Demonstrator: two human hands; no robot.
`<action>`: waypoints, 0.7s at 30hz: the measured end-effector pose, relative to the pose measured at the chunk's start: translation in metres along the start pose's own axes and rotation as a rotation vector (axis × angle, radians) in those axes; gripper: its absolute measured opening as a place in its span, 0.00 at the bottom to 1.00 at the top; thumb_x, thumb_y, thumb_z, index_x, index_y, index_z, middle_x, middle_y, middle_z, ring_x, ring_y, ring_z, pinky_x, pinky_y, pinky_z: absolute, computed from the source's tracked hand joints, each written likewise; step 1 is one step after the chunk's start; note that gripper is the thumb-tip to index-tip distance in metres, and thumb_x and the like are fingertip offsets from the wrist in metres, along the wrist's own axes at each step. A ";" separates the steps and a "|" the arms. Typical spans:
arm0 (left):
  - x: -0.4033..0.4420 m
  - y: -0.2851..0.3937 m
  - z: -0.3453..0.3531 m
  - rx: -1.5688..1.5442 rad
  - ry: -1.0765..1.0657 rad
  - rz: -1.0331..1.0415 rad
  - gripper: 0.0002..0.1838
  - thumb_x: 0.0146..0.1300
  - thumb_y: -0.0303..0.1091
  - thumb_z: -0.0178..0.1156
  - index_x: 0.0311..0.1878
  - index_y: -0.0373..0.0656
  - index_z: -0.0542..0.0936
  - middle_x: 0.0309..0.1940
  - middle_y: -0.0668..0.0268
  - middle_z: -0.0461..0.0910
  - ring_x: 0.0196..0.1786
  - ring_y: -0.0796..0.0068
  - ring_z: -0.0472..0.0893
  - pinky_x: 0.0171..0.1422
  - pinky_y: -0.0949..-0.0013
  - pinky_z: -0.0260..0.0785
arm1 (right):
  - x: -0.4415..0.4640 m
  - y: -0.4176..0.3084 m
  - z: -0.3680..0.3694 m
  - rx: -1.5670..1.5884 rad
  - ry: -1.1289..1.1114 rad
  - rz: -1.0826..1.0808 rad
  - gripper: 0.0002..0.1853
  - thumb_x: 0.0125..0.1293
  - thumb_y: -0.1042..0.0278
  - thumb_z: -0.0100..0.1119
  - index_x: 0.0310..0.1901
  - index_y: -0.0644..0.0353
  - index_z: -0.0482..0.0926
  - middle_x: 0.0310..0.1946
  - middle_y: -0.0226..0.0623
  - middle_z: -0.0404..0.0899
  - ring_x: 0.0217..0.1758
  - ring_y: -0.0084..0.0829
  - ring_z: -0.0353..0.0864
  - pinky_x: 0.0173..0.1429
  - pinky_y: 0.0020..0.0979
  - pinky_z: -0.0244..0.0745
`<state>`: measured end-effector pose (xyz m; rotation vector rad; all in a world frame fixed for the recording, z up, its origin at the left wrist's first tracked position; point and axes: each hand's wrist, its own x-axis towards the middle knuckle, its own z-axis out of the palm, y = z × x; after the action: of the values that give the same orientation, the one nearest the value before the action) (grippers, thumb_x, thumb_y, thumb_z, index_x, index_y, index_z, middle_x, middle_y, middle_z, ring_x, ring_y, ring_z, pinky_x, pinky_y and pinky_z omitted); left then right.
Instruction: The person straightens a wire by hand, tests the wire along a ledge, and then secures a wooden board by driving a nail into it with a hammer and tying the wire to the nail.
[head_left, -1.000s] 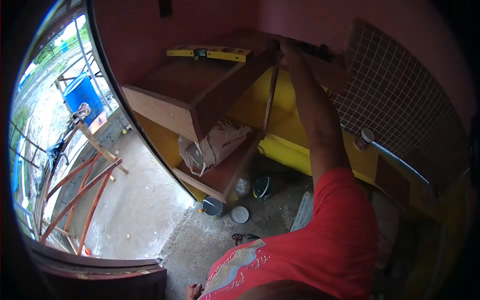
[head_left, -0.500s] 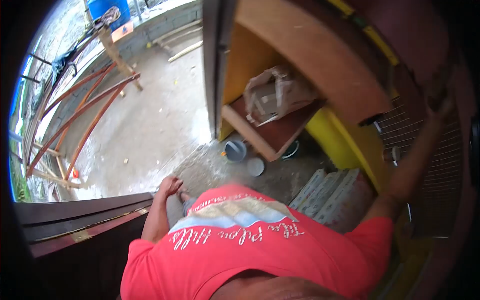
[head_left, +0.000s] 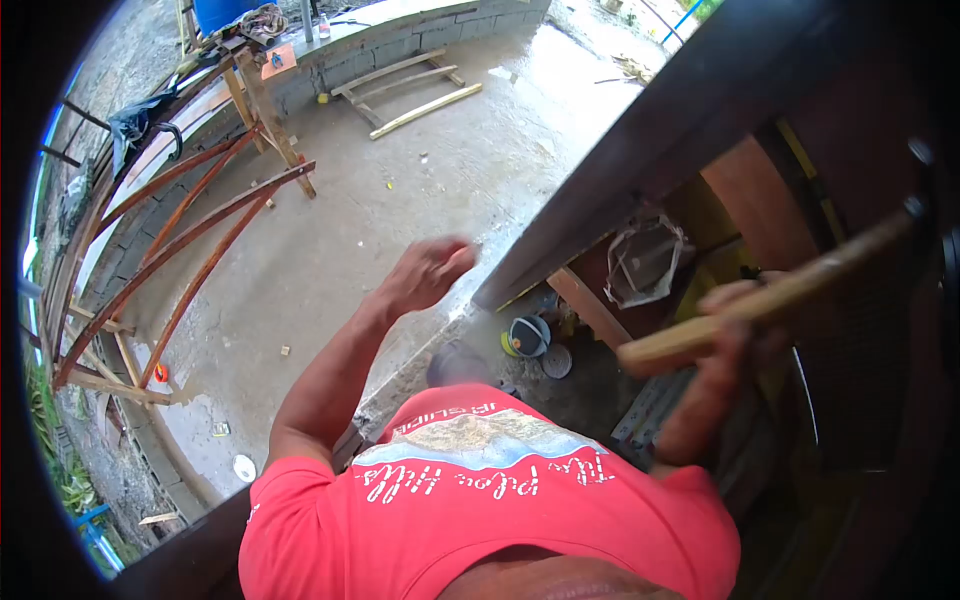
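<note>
Right hand (head_left: 733, 338), elbow bent, grips a wooden-handled tool (head_left: 800, 283) aslant, drawn in from its earlier outstretched reach; left hand (head_left: 430, 275), loosely curled, has risen forward above the floor (head_left: 330, 290) near the doorway edge.

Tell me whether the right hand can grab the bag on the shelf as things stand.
Probably not freely: the right hand is wrapped around a wooden handle, though nothing seems to cover the bag.
</note>
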<state>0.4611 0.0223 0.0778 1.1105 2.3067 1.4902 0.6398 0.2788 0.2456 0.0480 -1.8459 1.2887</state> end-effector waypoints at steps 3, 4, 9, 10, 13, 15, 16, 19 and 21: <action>0.060 0.056 -0.053 -0.405 -0.102 0.231 0.41 0.63 0.66 0.46 0.61 0.33 0.66 0.45 0.58 0.79 0.46 0.69 0.77 0.51 0.68 0.69 | -0.014 0.060 0.117 0.159 -0.263 -0.098 0.19 0.52 0.68 0.66 0.42 0.60 0.68 0.25 0.33 0.74 0.25 0.25 0.75 0.31 0.28 0.72; 0.071 0.065 -0.067 -0.532 -0.104 0.256 0.46 0.58 0.69 0.49 0.64 0.34 0.63 0.46 0.58 0.77 0.48 0.72 0.75 0.53 0.69 0.68 | -0.013 0.080 0.156 0.036 -0.295 -0.143 0.19 0.52 0.69 0.67 0.42 0.59 0.68 0.24 0.34 0.75 0.26 0.26 0.77 0.31 0.30 0.73; 0.124 -0.023 -0.142 -0.285 0.385 -0.165 0.13 0.58 0.34 0.62 0.43 0.40 0.74 0.25 0.72 0.74 0.25 0.86 0.71 0.27 0.77 0.66 | 0.006 0.199 0.336 0.209 -0.878 0.457 0.32 0.54 0.69 0.62 0.57 0.67 0.57 0.17 0.37 0.76 0.11 0.33 0.76 0.18 0.34 0.71; 0.133 -0.061 -0.157 -0.387 0.499 -0.320 0.08 0.58 0.35 0.63 0.34 0.44 0.74 0.20 0.75 0.70 0.23 0.86 0.70 0.26 0.79 0.64 | 0.013 0.220 0.366 0.202 -0.836 0.184 0.30 0.53 0.63 0.64 0.53 0.68 0.62 0.19 0.42 0.77 0.18 0.40 0.79 0.24 0.38 0.73; 0.141 -0.176 -0.218 -0.439 0.589 -0.474 0.08 0.59 0.32 0.61 0.38 0.42 0.73 0.16 0.78 0.62 0.14 0.88 0.60 0.17 0.79 0.52 | 0.028 0.296 0.445 -0.203 -1.129 0.061 0.27 0.53 0.42 0.62 0.36 0.65 0.76 0.31 0.50 0.79 0.34 0.50 0.79 0.42 0.44 0.73; 0.119 -0.270 -0.250 -0.047 0.621 -0.744 0.10 0.56 0.29 0.60 0.40 0.40 0.72 0.19 0.74 0.67 0.17 0.84 0.66 0.19 0.76 0.58 | 0.034 0.370 0.473 -0.277 -1.281 0.192 0.21 0.52 0.50 0.60 0.33 0.65 0.76 0.31 0.51 0.80 0.34 0.51 0.78 0.42 0.44 0.73; 0.093 -0.327 -0.258 0.198 0.616 -0.834 0.11 0.55 0.29 0.60 0.40 0.39 0.72 0.19 0.72 0.68 0.18 0.80 0.68 0.19 0.72 0.59 | 0.023 0.420 0.486 -0.321 -1.391 0.279 0.17 0.52 0.55 0.59 0.31 0.65 0.76 0.32 0.51 0.80 0.34 0.51 0.78 0.42 0.43 0.73; 0.033 -0.391 -0.246 0.075 0.460 -1.351 0.09 0.52 0.30 0.57 0.37 0.41 0.72 0.17 0.67 0.70 0.17 0.74 0.71 0.17 0.69 0.62 | 0.016 0.539 0.473 -0.118 -1.323 0.616 0.11 0.48 0.68 0.53 0.27 0.67 0.79 0.24 0.52 0.79 0.29 0.45 0.80 0.32 0.44 0.74; 0.026 -0.420 -0.222 0.007 0.247 -1.413 0.10 0.52 0.30 0.58 0.38 0.41 0.72 0.18 0.66 0.71 0.17 0.74 0.72 0.18 0.68 0.63 | 0.032 0.587 0.449 0.036 -1.152 0.919 0.11 0.50 0.74 0.50 0.34 0.64 0.80 0.23 0.45 0.79 0.28 0.36 0.81 0.28 0.40 0.74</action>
<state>0.1236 -0.2095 -0.1633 -0.7352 2.2216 0.9523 0.0648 0.2148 -0.2154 -0.0679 -3.0059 2.1960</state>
